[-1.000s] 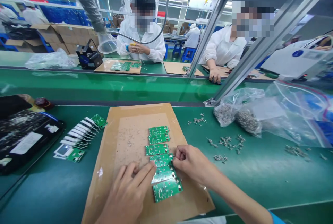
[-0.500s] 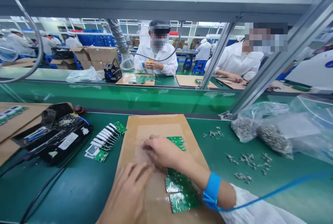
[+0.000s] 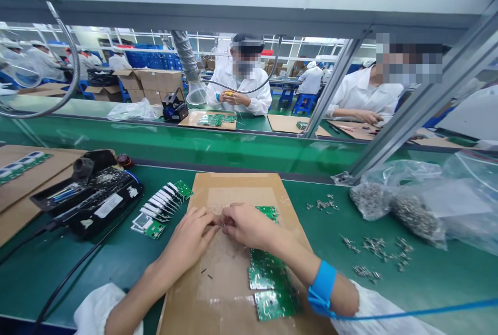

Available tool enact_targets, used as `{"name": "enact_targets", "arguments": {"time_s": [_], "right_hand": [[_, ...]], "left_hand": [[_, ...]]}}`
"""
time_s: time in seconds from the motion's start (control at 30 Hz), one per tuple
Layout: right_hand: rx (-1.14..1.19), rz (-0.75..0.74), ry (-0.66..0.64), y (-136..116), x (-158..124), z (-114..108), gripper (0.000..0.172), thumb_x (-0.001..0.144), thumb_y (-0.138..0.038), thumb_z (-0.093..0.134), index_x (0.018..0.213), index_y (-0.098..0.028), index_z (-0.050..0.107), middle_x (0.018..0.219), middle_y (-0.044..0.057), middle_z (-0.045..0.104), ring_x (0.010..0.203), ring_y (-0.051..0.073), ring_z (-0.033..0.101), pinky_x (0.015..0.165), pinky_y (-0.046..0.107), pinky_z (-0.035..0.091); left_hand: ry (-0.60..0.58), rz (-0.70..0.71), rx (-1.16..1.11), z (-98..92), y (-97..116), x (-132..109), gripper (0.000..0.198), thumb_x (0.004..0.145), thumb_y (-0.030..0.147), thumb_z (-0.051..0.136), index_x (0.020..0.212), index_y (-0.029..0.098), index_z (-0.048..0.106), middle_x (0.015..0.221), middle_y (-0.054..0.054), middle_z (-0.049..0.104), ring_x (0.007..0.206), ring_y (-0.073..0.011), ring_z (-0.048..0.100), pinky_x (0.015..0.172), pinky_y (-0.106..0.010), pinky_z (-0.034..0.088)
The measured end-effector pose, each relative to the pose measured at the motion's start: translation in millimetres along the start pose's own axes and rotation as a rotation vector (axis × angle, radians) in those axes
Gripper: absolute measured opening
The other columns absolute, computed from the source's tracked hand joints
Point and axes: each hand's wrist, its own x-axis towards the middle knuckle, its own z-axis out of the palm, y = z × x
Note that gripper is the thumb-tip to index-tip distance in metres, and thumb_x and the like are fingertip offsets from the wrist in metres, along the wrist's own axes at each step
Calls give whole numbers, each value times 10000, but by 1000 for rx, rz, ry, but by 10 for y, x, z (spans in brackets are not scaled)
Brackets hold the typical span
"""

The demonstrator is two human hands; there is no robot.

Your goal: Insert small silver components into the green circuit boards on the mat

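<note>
Above the cardboard sheet (image 3: 223, 283), my left hand (image 3: 194, 232) and my right hand (image 3: 247, 225) meet fingertip to fingertip. The right thumb and fingers pinch a small metal part (image 3: 223, 224), mostly hidden by the fingers. My left fingertips are pressed together against the same spot; what they hold is too small to make out. Under and beside my right forearm lies a column of green circuit boards (image 3: 268, 278), partly covered by the arm. Two tiny dark pieces (image 3: 207, 274) lie on the cardboard below my left hand. A blue strap (image 3: 322, 285) circles my right wrist.
On the right lie piles of small metal parts (image 3: 375, 248) and clear bags (image 3: 418, 218) of them. To the left are a row of boards with white displays (image 3: 161, 205) and a black soldering station (image 3: 99, 200) with a cable. Co-workers sit beyond the green divider (image 3: 218, 143).
My left hand has moved up and forward to meet my right fingertips, uncovering the dark pieces on the cardboard. My right hand stays near the same place. The view has shifted slightly.
</note>
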Motion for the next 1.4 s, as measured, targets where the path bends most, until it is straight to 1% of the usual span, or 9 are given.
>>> {"name": "enact_targets", "arguments": {"time_s": [0.27,0.4,0.63,0.83,0.97,1.03,1.13,1.27,1.4], "right_hand": [[-24,-2,-34,21,-20,-54,187,809,-65,564,901,-160,696,876,82,706,812,198,626,647,260,375],[-43,-5,-37,-17,-35,-96,191,849,-77,544,911,-167,701,907,81,701,817,191,627,665,258,382],[-20,51,18,-7,-38,-105,159,938,-183,523,871,-153,665,821,79,690,726,185,603,587,264,332],[268,88,68,38,-36,-60,80,870,-126,579,909,-161,640,822,47,696,712,156,600,600,233,365],[522,154,18,52,-141,-163,115,748,-89,622,829,-166,652,748,4,666,675,136,583,593,220,406],[677,163,-68,67,-248,-244,83,750,-129,643,819,-163,674,731,-3,671,666,131,584,607,224,430],[871,186,-166,84,-437,-334,89,758,-177,675,836,-166,716,768,7,710,707,133,616,678,238,468],[1024,302,-149,57,-661,-329,98,737,-225,738,821,-177,722,736,-6,709,683,123,618,670,232,457],[1069,392,-133,-17,-883,-241,96,773,-266,711,778,-171,696,695,-10,677,634,103,560,607,214,394]], "left_hand": [[-33,6,-57,-13,65,17,143,987,305,524,959,233,644,980,-19,670,980,-224,595,833,-354,467],[-39,21,-61,-14,78,11,149,980,279,517,904,226,633,948,-13,663,948,-224,589,812,-356,461],[-4,18,-97,12,50,32,118,963,305,559,1007,233,640,1036,-23,688,1021,-227,607,873,-368,470],[42,-4,-111,41,57,89,108,936,301,590,938,234,676,970,-20,705,962,-229,639,829,-356,483],[48,10,-153,-36,180,20,162,970,297,551,1088,254,654,1037,-9,692,983,-201,628,836,-328,492],[39,60,-179,-81,271,-33,182,1000,289,513,1133,274,637,1066,3,683,1002,-183,607,856,-315,483],[59,192,-157,-115,404,-102,188,1027,262,472,1033,255,660,994,7,680,948,-167,579,818,-296,467],[156,334,-49,-81,546,-184,188,1018,190,481,984,223,662,925,-4,673,869,-168,551,753,-299,446],[198,382,18,3,691,-303,170,1013,150,471,998,213,629,937,-5,670,859,-174,544,762,-321,439]]}}
